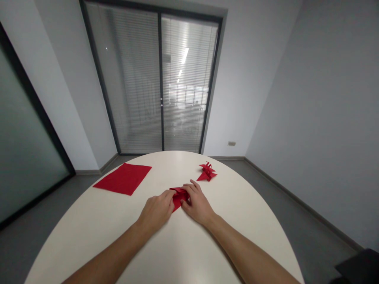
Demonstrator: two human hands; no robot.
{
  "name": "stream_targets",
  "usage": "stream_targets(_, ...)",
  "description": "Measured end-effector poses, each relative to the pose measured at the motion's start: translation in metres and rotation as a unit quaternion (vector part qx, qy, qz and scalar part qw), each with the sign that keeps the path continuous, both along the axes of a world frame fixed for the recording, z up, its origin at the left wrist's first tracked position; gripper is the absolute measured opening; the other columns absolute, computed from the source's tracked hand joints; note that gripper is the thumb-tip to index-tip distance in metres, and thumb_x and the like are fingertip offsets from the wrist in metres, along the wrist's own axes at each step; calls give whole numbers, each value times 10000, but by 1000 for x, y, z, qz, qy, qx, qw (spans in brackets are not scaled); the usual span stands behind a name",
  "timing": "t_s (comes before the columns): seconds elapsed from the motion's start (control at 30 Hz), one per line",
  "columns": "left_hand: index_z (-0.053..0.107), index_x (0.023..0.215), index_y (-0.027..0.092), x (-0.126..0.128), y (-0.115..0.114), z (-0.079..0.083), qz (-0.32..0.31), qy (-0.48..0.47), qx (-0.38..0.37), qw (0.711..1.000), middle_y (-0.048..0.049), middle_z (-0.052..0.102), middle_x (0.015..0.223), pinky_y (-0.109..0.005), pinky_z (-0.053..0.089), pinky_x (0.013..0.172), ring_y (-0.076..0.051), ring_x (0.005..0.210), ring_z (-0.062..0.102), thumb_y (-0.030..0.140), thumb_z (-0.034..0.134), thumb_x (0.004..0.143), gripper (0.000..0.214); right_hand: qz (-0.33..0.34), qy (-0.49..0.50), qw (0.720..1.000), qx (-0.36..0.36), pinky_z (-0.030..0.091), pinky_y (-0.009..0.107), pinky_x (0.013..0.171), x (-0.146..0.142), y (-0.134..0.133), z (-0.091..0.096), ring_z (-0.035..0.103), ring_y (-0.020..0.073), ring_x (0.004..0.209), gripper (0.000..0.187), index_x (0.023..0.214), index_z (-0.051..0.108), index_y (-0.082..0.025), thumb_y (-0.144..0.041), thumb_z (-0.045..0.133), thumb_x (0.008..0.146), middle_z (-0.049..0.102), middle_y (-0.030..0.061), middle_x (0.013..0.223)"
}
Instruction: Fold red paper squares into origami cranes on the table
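A partly folded piece of red paper lies between my hands near the middle of the table. My left hand grips its left side, with the fingers curled and the fingertips partly hidden. On the right side, my right hand has the paper between the thumb below and the fingers above, one finger lifted away. Just beyond my right hand sits a small group of red folded paper cranes; I cannot tell how many. Farther left, a flat sheet of red paper reaches the table's edge.
The white round table curves away on both sides. Behind it stands a glazed partition with blinds in a dark frame. A wall outlet is low on the back wall. Something black stands at the lower right.
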State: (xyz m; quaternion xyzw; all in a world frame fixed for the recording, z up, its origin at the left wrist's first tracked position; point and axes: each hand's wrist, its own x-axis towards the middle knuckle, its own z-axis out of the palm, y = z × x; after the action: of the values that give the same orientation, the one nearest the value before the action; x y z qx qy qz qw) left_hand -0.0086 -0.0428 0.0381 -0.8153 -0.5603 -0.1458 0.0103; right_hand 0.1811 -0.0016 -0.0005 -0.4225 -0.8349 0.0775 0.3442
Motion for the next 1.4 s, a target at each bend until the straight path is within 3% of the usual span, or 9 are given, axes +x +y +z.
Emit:
stream_targets(0.17, 513, 1308, 247, 1, -1, 1, 28, -13, -5, 1000, -88, 651, 1270, -319, 510, 767, -231, 938, 706, 180, 419, 953, 374, 17, -20, 999, 45, 351, 548, 1159, 0, -2, 7, 304, 300, 1419, 471, 1256, 620, -190, -91, 571, 799, 599, 109, 1309)
stream_targets(0.37, 543, 1292, 276, 0, 0, 0, 24, 0, 15, 1000, -81, 631, 1318, -323, 513, 726, -241, 941, 710, 286, 422, 996, 319, 58, -47, 994, 81, 374, 546, 1153, -1, -4, 13, 335, 305, 1400, 524, 1266, 626, -201, -24, 533, 782, 615, 100, 1268)
stream_targets(0.53, 632, 1180, 267, -5, 1, 2, 40, 1, 23, 999, -60, 717, 1165, -301, 494, 707, -223, 888, 716, 256, 388, 1008, 299, 82, -2, 993, 81, 367, 544, 1151, -3, -8, 15, 323, 279, 1427, 625, 1353, 536, -252, -2, 514, 780, 525, 93, 1400)
stream_targets(0.67, 671, 1101, 280, -9, 2, 6, 87, -35, 23, 995, -30, 756, 1066, -289, 485, 727, -215, 892, 715, 262, 403, 996, 288, 26, 100, 994, 30, 337, 515, 1168, -5, -11, 13, 316, 268, 1446, 744, 1515, 287, -266, -112, 571, 845, 323, 118, 1568)
stream_targets(0.77, 680, 1090, 279, -11, 6, 5, 102, -89, 21, 991, -21, 772, 1019, -290, 490, 744, -217, 890, 717, 281, 425, 984, 276, -3, 142, 988, -65, 417, 496, 1099, -8, -13, 11, 463, 288, 1347, 870, 1551, 167, -234, -273, 672, 845, 417, 158, 1508)
stream_targets(0.9, 683, 1104, 255, -12, 12, 1, 83, -191, 13, 978, -31, 777, 1006, -285, 506, 771, -199, 840, 725, 255, 444, 963, 278, 6, 125, 984, -127, 490, 438, 989, -12, -16, 12, 602, 274, 1159, 753, 1482, 320, -237, -286, 694, 831, 607, 116, 1320)
stream_targets(1.1, 666, 1173, 228, -11, 14, -2, 53, -291, -13, 955, -45, 776, 1001, -273, 517, 691, -183, 741, 723, 252, 460, 942, 311, 26, 109, 988, -106, 498, 372, 929, -10, -14, 14, 634, 242, 1049, 449, 1279, 520, -229, -155, 608, 845, 677, 72, 1181)
stream_targets(1.23, 679, 1159, 215, -14, 19, -9, 44, -342, -30, 938, -44, 773, 990, -278, 535, 694, -179, 740, 720, 226, 448, 923, 330, 50, 89, 992, -76, 457, 382, 1011, -6, -9, 10, 598, 236, 1141, 489, 1298, 534, -235, -75, 548, 837, 648, 72, 1257)
stream_targets(1.4, 730, 1015, 180, -19, 30, -18, 50, -402, -45, 913, -60, 769, 1049, -324, 543, 906, -204, 973, 713, 185, 461, 865, 308, 82, 52, 994, -42, 444, 380, 1024, -1, -8, 11, 589, 217, 1160, 551, 1318, 551, -238, -5, 483, 822, 652, 68, 1256)
